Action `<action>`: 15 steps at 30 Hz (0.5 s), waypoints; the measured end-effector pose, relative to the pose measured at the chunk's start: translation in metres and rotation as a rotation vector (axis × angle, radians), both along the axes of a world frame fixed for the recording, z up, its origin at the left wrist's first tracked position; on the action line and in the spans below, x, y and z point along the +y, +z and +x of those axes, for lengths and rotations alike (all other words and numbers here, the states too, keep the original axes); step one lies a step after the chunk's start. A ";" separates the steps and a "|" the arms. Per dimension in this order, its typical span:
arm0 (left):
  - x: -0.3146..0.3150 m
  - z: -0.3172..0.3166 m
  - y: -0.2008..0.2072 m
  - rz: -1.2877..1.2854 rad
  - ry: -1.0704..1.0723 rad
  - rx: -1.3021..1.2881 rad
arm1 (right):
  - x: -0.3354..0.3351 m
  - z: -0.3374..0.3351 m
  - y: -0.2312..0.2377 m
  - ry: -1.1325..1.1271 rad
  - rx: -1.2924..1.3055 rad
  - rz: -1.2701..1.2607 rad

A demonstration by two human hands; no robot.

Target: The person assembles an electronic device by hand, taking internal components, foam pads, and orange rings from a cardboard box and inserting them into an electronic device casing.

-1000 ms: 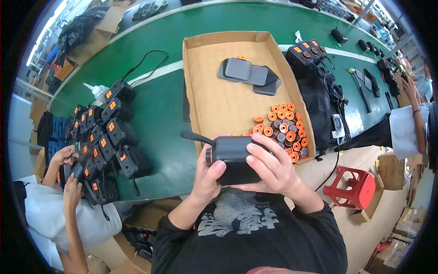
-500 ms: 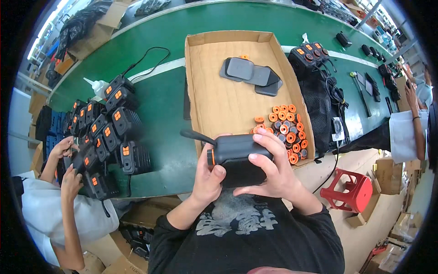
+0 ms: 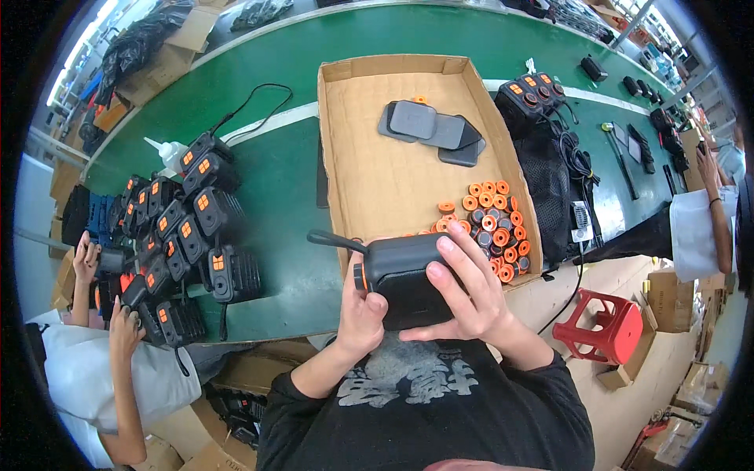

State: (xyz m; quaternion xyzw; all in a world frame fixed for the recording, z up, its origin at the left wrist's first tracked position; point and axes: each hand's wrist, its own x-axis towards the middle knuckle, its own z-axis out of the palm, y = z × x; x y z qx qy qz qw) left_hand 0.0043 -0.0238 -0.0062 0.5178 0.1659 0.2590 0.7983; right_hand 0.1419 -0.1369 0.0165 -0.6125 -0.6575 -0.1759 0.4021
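Head view, just below centre: the left hand (image 3: 359,320) and right hand (image 3: 479,308) are clamped around a black device (image 3: 404,289), apparently a handling or checking step. The next move likely calls for steady two-handed support.

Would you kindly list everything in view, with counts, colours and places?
Held case: one, black, foreground
Table: one, green, central
Tray: one, brown, centre
Spools: many, orange and dark, in tray
Plates: several, grey, in tray
Piled cases: over ten, black, table's left
Bottle: one, white, upper left
Cable coil: one, black, tray's right
Stool: one, red, lower right
People: at least two, white-clothed, both edges
Left hand: one, bare, case's left end
Right hand: one, bare, case's right side
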 end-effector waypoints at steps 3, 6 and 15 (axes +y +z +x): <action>0.003 -0.001 -0.006 0.020 -0.001 -0.043 | 0.001 0.000 -0.001 0.013 0.048 -0.013; 0.004 0.002 0.004 0.023 0.002 -0.040 | 0.001 -0.002 -0.003 0.036 0.130 -0.021; 0.000 0.004 -0.004 0.037 0.060 -0.078 | 0.000 -0.009 -0.015 0.399 1.168 -0.065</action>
